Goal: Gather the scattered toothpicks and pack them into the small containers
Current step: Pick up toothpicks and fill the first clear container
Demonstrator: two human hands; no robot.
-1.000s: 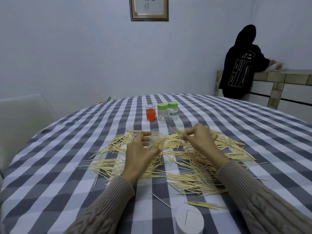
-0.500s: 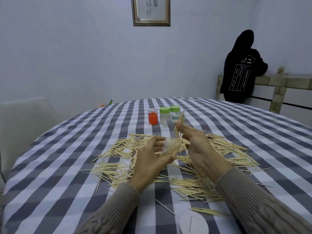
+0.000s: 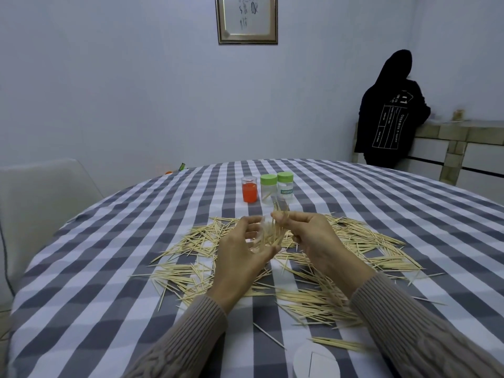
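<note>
Well, the left hand [image 3: 240, 257] is gripping a small clear plastic container [image 3: 261, 236] while the right hand [image 3: 308, 236] is pinching a bundle of pale wooden toothpicks [image 3: 278, 211] at its mouth, lower than before. Bare checked tablecloth [image 3: 81, 296] is ringing the scattered toothpicks [image 3: 354, 241].

ahead: three jars [image 3: 268, 189] | around: toothpicks [image 3: 321, 298] litter cloth
</note>
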